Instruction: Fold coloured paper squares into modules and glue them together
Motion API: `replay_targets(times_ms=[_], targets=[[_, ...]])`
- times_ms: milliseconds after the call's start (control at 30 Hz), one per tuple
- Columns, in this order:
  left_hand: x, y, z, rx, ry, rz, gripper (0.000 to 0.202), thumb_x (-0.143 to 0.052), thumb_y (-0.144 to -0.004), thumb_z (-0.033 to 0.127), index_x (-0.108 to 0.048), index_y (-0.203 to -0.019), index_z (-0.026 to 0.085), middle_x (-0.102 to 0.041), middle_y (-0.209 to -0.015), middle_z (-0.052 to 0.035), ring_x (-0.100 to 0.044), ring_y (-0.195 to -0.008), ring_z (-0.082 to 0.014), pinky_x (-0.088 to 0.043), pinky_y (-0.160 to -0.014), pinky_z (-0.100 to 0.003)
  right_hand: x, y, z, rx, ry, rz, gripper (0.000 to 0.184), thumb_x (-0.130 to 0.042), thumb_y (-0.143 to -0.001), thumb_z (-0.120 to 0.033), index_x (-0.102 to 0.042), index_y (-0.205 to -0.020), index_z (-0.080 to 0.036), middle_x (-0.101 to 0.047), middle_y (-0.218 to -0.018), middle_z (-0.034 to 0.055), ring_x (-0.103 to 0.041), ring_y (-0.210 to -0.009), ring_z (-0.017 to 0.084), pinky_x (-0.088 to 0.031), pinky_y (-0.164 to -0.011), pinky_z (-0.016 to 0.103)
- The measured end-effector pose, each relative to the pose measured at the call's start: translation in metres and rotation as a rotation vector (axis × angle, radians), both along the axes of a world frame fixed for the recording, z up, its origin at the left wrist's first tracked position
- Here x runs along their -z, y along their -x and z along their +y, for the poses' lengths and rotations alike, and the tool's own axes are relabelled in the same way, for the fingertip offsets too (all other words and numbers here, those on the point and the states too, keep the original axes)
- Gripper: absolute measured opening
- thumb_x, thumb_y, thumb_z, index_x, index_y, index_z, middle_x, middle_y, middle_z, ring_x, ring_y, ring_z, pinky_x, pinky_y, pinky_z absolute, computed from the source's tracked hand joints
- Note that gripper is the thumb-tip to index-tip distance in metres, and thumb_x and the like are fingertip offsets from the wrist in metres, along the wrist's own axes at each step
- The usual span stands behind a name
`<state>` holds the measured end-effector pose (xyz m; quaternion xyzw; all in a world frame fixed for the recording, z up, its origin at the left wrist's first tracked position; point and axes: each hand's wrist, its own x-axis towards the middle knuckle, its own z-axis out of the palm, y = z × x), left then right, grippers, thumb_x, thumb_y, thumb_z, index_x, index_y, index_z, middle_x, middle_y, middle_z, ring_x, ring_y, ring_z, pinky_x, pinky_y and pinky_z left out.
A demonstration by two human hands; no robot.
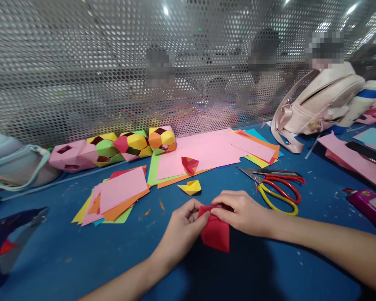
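A red sheet of paper (217, 234), partly folded along its upper edge, is held above the blue table between both hands. My left hand (188, 221) grips its upper left, the thumb lying on the front. Thumb and fingers of my right hand (238, 211) pinch the upper right edge. Just beyond the hands lies a small folded yellow paper piece (191, 187). Behind that, a red-and-orange folded piece (190, 165) rests against the pink sheets (200, 152). Scissors (277, 192) with red and yellow handles lie beside my right hand.
A stack of coloured paper (123, 190) lies at left, below a row of folded paper balls (131, 144). More strips (257, 146) lie at back right. A backpack (322, 100) leans on the perforated metal screen (113, 83). A purple object (366, 209) sits at right.
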<state>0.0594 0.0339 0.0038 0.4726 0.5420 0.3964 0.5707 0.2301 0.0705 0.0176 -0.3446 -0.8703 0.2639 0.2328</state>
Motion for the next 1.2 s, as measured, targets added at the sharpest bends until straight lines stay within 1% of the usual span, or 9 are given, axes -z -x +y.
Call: replay_targets(times_ms=[167, 333, 467, 600, 700, 867, 1000, 1100, 1200], targets=[[-0.001, -0.001, -0.001, -0.063, -0.03, 0.002, 0.025, -0.064, -0.067, 0.037, -0.051, -0.063, 0.017, -0.047, -0.053, 0.0076, -0.04, -0.049, -0.0069, -0.033, -0.047, -0.018, 0.002, 0.0, -0.002, 0.091, 0.003, 0.039, 0.016, -0.055, -0.083, -0.02, -0.065, -0.072, -0.014, -0.063, -0.065, 0.0015, -0.054, -0.058, 0.01, -0.036, -0.055, 0.019], [0.001, -0.002, -0.001, -0.047, -0.014, 0.037, 0.023, -0.064, -0.066, 0.037, -0.053, -0.065, 0.017, -0.05, -0.052, 0.0067, -0.044, -0.05, -0.0087, -0.036, -0.047, -0.019, 0.008, 0.001, -0.003, 0.09, -0.067, 0.066, 0.019, -0.051, -0.084, -0.017, -0.065, -0.07, -0.014, -0.064, -0.065, 0.0024, -0.054, -0.057, 0.01, -0.035, -0.056, 0.02], [-0.001, -0.001, -0.001, -0.083, -0.025, 0.004, 0.023, -0.066, -0.065, 0.036, -0.052, -0.063, 0.017, -0.052, -0.054, 0.0065, -0.046, -0.051, -0.0087, -0.037, -0.048, -0.019, -0.001, 0.0, -0.002, 0.085, 0.023, 0.019, 0.018, -0.054, -0.083, -0.023, -0.063, -0.07, -0.015, -0.062, -0.063, 0.001, -0.051, -0.055, 0.009, -0.034, -0.053, 0.019], [-0.003, -0.001, -0.001, -0.111, -0.038, -0.022, 0.023, -0.066, -0.064, 0.035, -0.052, -0.062, 0.017, -0.054, -0.056, 0.0056, -0.047, -0.051, -0.0092, -0.038, -0.048, -0.02, -0.008, -0.002, 0.0, 0.09, 0.06, -0.068, 0.026, -0.05, -0.085, -0.022, -0.061, -0.063, -0.015, -0.06, -0.058, -0.0001, -0.049, -0.054, 0.009, -0.031, -0.053, 0.02], [-0.004, -0.002, -0.001, -0.131, -0.057, -0.012, 0.023, -0.066, -0.064, 0.035, -0.051, -0.06, 0.018, -0.052, -0.054, 0.0062, -0.046, -0.05, -0.0089, -0.037, -0.047, -0.019, -0.01, -0.004, 0.001, 0.084, 0.066, -0.096, 0.023, -0.052, -0.084, -0.025, -0.062, -0.065, -0.016, -0.063, -0.062, 0.0009, -0.051, -0.056, 0.009, -0.032, -0.054, 0.021], [-0.007, -0.002, 0.001, -0.173, -0.031, -0.002, 0.024, -0.067, -0.062, 0.036, -0.051, -0.06, 0.018, -0.052, -0.052, 0.0069, -0.046, -0.048, -0.0085, -0.037, -0.046, -0.019, -0.02, -0.008, 0.004, 0.082, 0.147, -0.13, 0.021, -0.049, -0.084, -0.019, -0.063, -0.068, -0.015, -0.066, -0.07, 0.0023, -0.055, -0.064, 0.011, -0.034, -0.059, 0.022], [-0.005, 0.0, 0.001, -0.197, -0.044, 0.002, 0.026, -0.067, -0.061, 0.036, -0.049, -0.059, 0.018, -0.051, -0.051, 0.0074, -0.045, -0.048, -0.008, -0.036, -0.046, -0.018, -0.028, -0.009, 0.008, 0.116, 0.227, -0.065, 0.023, -0.045, -0.083, -0.015, -0.059, -0.065, -0.015, -0.06, -0.063, -0.0009, -0.05, -0.058, 0.009, -0.033, -0.055, 0.021], [-0.004, 0.002, 0.002, -0.201, -0.045, 0.008, 0.026, -0.067, -0.062, 0.036, -0.048, -0.059, 0.018, -0.051, -0.052, 0.0072, -0.044, -0.05, -0.008, -0.035, -0.047, -0.018, -0.024, -0.006, 0.007, 0.14, 0.266, 0.027, 0.016, -0.046, -0.082, -0.018, -0.056, -0.07, -0.016, -0.057, -0.065, -0.0015, -0.048, -0.059, 0.008, -0.035, -0.055, 0.02], [-0.004, 0.001, 0.002, -0.197, -0.05, 0.019, 0.025, -0.066, -0.063, 0.035, -0.048, -0.06, 0.018, -0.051, -0.053, 0.0066, -0.045, -0.051, -0.0086, -0.035, -0.047, -0.018, -0.015, 0.0, 0.002, 0.156, 0.326, 0.071, 0.002, -0.055, -0.074, -0.017, -0.053, -0.075, -0.016, -0.053, -0.065, -0.0029, -0.046, -0.058, 0.008, -0.036, -0.053, 0.019]])
